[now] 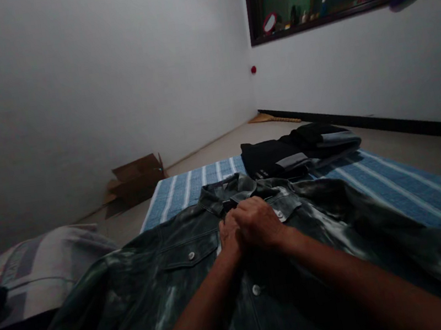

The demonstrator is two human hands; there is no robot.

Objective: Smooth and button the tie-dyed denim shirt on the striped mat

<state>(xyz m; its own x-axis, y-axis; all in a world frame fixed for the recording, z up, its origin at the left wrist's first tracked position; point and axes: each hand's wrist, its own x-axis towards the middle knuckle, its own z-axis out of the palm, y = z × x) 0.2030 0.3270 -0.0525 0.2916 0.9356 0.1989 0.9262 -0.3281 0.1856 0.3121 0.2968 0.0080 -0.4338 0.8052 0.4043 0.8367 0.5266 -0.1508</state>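
Observation:
A dark, mottled denim jacket [191, 242] lies spread front up on a blue striped cloth [178, 191], its sleeves stretched out to both sides. Close together at the upper front, just below the collar [244, 183], are my two hands. My left hand [230, 230] is closed on the jacket's front edge, partly covered by the other. Over it, my right hand [258, 220] is closed too, gripping the front at the same spot. The bit of cloth or button between the fingers is hidden. A metal button [256, 290] shows lower on the front placket.
Folded dark clothes [273, 157] lie at the far edge of the striped cloth. An open cardboard box [136, 178] stands on the floor by the left wall. A pale bundle of fabric [52, 264] is at left. A broom [271, 118] lies in the far corner.

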